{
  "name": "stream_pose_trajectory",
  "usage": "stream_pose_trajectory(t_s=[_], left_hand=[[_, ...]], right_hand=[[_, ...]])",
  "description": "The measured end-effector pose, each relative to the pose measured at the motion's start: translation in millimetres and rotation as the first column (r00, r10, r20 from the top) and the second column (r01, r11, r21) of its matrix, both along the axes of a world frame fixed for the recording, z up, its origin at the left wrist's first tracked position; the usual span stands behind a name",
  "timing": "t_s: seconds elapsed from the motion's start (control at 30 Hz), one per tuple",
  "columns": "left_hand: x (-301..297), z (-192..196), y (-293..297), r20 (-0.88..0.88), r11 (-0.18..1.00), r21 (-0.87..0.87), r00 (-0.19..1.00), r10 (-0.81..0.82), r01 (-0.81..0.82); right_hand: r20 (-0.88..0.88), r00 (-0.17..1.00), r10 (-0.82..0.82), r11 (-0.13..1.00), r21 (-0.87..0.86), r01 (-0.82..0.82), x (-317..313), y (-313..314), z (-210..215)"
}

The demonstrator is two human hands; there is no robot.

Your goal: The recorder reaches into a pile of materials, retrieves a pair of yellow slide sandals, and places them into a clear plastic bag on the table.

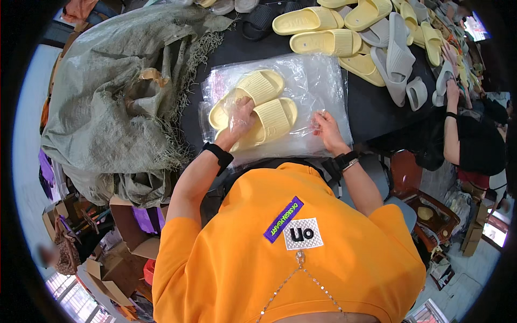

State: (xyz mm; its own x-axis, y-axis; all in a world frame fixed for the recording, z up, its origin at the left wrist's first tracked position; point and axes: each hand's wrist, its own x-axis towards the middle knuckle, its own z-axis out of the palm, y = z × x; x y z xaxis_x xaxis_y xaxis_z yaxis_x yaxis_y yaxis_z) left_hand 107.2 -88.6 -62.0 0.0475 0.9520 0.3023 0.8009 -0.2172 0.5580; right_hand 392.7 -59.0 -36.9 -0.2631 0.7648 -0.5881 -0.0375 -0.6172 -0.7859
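Observation:
A pair of pale yellow slide slippers [273, 119] lies side by side on a stack of transparent plastic bags [318, 81] in front of me. My left hand [242, 119] is closed on the slippers, its fingers curled at the inner edges where the two meet. Thin film gleams around this hand and the slippers' near ends; whether they are inside a bag I cannot tell. To the right of the pair, my right hand [326, 129] pinches the film of a bag between thumb and fingers.
Loose yellow slippers [326, 42] and grey slippers [399, 54] are heaped at the back right of the dark table [371, 116]. A large grey-green woven sack [118, 97] bulges on the left. Another person's arm [451, 124] reaches in at the far right. Cardboard boxes [116, 269] stand lower left.

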Motion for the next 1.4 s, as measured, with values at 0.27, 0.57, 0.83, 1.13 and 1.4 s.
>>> stream_pose_trajectory(t_s=[0.27,0.57,0.83,1.13,1.4], left_hand=[[-16,20,-6,-0.060,0.995,-0.061,0.995,-0.077,0.073],[-14,11,-7,-0.114,0.999,-0.023,0.993,-0.038,0.035],[-22,6,-3,-0.154,0.996,-0.065,0.985,-0.073,0.064],[-19,2,1,-0.159,0.988,-0.014,0.975,-0.152,0.152],[18,36,10,-0.010,0.940,0.008,0.940,-0.342,0.342]], right_hand=[[0.047,0.997,-0.060,0.998,-0.009,0.060,27,4,0],[0.349,0.921,0.175,0.982,0.002,-0.188,17,-7,28],[0.293,0.945,0.144,0.984,0.056,-0.167,52,-9,12],[0.220,0.966,0.132,0.960,0.215,-0.180,31,-26,7],[0.149,0.987,0.058,0.949,0.299,-0.101,21,-22,13]])
